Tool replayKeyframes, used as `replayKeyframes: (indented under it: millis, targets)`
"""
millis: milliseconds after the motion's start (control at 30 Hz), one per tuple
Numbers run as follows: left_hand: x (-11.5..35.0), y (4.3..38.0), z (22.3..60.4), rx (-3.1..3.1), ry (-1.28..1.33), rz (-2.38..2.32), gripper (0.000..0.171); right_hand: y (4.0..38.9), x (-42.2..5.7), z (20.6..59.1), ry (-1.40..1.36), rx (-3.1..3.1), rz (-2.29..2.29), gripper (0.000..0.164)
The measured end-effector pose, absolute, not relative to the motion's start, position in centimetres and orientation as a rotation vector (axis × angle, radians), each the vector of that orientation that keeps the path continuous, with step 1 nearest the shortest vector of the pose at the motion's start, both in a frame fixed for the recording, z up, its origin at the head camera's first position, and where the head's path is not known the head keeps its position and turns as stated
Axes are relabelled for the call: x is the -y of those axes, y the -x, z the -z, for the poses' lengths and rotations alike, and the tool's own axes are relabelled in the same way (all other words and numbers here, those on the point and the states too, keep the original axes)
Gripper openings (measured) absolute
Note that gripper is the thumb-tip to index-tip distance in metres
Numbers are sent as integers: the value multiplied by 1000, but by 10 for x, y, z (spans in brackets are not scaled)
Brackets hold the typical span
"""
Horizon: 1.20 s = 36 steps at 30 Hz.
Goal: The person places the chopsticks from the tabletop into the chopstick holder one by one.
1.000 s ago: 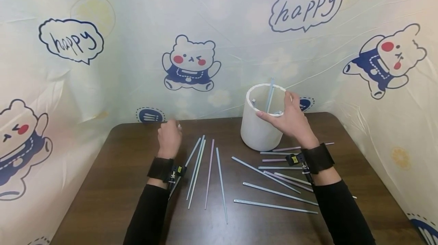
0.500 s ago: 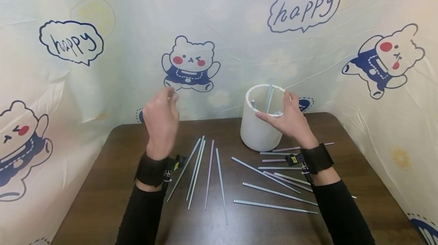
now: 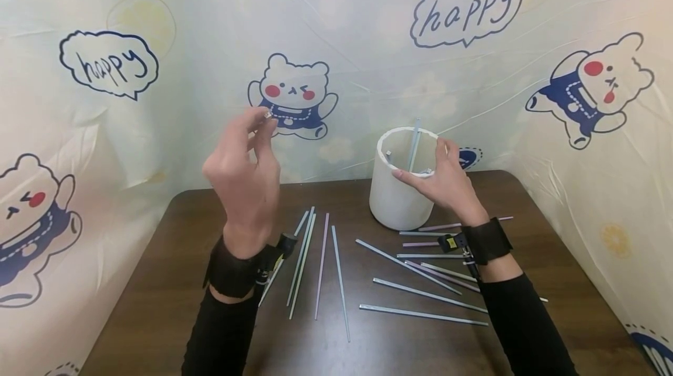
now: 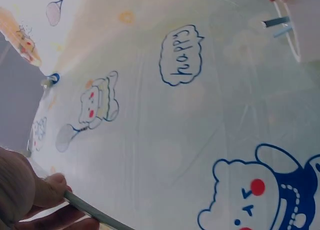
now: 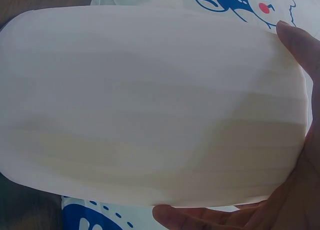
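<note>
My left hand is raised above the table on the left, its thumb and fingers pinching a thin stick. In the head view the hand hides most of that stick, and only its pale end shows at the fingertips. On the right, my right hand grips the rim of a white cylindrical container, thumb at the near side and fingers at the right. The container stands upright at the back of the table. Inside it lean a few thin sticks, one rising above the rim. The right wrist view is filled by the container's wall.
Several blue, green and pink sticks lie roughly lengthwise on the brown table at centre left. Another group of sticks spreads below the right hand, partly under that forearm. A printed curtain hangs behind the table.
My left hand has risen from near the table's back edge and come closer to the camera, still pinching the stick. The right hand and container have stayed in place.
</note>
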<state>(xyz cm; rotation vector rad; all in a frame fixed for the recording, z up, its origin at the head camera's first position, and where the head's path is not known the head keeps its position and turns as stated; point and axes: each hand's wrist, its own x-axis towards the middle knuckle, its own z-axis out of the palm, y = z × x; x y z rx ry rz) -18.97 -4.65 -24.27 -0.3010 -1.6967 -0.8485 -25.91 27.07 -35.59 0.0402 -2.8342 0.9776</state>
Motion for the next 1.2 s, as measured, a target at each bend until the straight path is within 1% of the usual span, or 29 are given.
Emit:
replayKeyframes:
  millis: [300, 700, 900, 1200]
  targets:
    - [25, 181, 234, 1394, 402, 986, 19, 260, -271, 356, -38, 2838, -977, 126]
    - [-2, 186, 227, 1271, 607, 1244, 20, 260, -272, 357, -23, 2843, -946, 126]
    - [-12, 198, 236, 1352, 648, 1258, 21, 260, -272, 356, -22, 2849, -939, 127]
    - [-24, 218, 262, 1507, 704, 1208, 21, 261, -270, 357, -30, 2838, -949, 127]
